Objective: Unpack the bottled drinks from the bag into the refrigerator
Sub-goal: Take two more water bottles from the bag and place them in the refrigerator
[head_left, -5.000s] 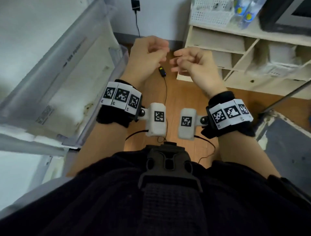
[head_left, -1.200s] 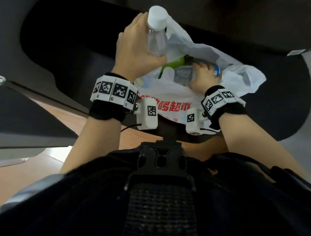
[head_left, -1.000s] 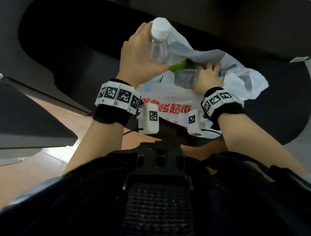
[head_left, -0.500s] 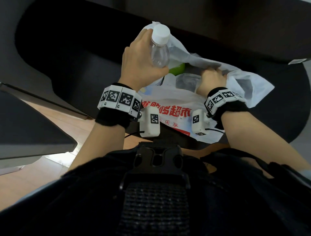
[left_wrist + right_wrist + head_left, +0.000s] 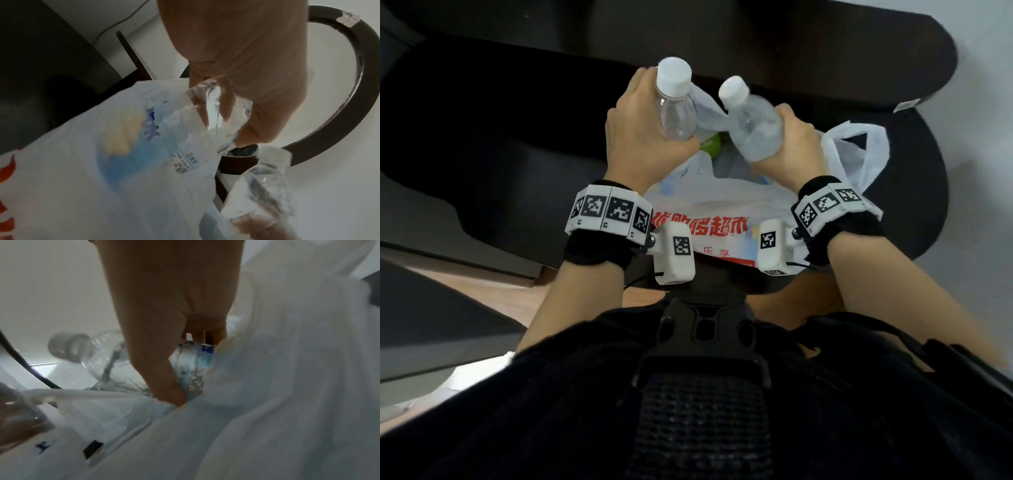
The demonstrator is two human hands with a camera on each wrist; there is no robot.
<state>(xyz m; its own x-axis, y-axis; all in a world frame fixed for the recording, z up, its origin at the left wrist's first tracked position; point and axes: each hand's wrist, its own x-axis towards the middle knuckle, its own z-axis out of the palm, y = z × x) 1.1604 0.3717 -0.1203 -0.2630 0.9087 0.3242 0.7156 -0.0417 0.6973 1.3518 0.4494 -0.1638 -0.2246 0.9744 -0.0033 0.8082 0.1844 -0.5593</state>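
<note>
A clear water bottle (image 5: 675,109) is gripped upright in the left hand (image 5: 640,130) and a second bottle (image 5: 751,123), tilted leftward, in the right hand (image 5: 791,147), both raised just above the white bag (image 5: 709,209), where a green-capped drink (image 5: 711,147) apparently lies; the refrigerator is not seen.

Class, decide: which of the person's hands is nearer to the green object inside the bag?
Left. The left hand sits right beside the green object; the right hand is farther off, across the bag opening.

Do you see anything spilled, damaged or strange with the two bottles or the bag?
Nothing stands out. Both bottles are capped and held, one in each hand, above the open bag; no spill shows.
</note>
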